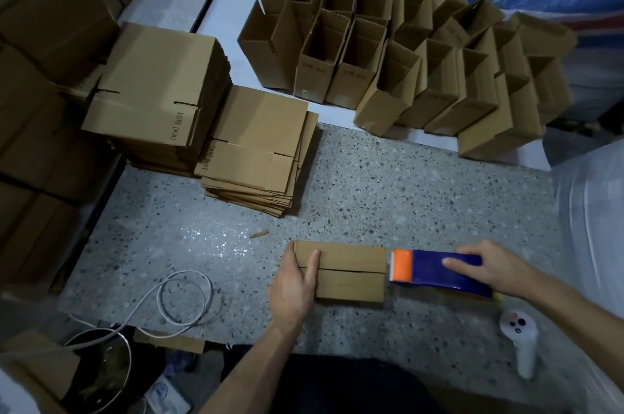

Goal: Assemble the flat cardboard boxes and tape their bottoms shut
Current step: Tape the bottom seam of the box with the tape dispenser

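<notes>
Box (pixel 341 270) sits on the speckled floor (pixel 371 184), closed flaps up, seam running left-right. Left hand (pixel 294 285) grips the box's left end: fingers (pixel 312 266) close together, flat on top along the seam, thumb round the far left edge. Right hand (pixel 486 266) lies on the tape dispenser (pixel 442 271), fingers pressed flat on its blue body. The dispenser's orange end touches the box's right edge, in line with the seam. Just beyond the box, two stacks of flat cartons (pixel 256 150); the taller one is further left. Beyond the box and to the right, rows of assembled boxes (pixel 398 55) stand open-topped on a white sheet. White cable (pixel 182 298) coiled left of the box. White controller (pixel 520 342) right of the box, nearer the camera.
</notes>
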{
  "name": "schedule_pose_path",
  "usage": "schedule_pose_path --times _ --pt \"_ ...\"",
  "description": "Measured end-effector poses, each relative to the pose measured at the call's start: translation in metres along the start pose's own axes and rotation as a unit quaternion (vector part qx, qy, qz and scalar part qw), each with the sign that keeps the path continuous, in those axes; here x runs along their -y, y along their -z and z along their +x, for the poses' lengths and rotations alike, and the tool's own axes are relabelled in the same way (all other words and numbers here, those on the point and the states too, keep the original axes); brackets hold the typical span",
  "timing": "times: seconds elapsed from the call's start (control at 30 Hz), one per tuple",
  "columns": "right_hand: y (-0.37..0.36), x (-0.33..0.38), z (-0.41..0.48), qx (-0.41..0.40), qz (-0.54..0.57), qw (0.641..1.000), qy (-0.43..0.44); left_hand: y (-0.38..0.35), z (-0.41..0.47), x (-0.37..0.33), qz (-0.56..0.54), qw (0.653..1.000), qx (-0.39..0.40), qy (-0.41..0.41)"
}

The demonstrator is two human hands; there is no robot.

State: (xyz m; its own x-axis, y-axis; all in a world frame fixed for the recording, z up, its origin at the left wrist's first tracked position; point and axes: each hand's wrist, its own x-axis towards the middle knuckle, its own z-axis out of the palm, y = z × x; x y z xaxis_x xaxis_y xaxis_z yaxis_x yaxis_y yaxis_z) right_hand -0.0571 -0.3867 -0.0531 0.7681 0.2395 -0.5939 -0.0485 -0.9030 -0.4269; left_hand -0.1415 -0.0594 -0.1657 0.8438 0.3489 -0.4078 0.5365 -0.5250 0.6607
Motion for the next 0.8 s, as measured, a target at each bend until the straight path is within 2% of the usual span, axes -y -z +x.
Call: schedule_pose_path --times 0.3,0.43,0.63,0.8 --pt "0.004 -0.042 -0.008 0.0 -0.029 0.999 0.035 -0.003 0.003 0.003 0.007 1.0 -0.011 -0.019" --pt "0.016 -0.051 -0.018 -0.009 -0.038 0.999 0.015 -0.003 0.003 0.004 0.012 1.0 -0.014 -0.022" --pt "-0.005 -0.007 0.001 0.009 -0.242 0.969 -0.053 -0.006 0.004 0.006 0.019 0.999 -0.02 -0.024" --pt "-0.038 0.044 0.027 -0.014 -0.298 0.953 -0.053 -0.008 0.004 0.006 0.019 0.999 -0.033 -0.019"
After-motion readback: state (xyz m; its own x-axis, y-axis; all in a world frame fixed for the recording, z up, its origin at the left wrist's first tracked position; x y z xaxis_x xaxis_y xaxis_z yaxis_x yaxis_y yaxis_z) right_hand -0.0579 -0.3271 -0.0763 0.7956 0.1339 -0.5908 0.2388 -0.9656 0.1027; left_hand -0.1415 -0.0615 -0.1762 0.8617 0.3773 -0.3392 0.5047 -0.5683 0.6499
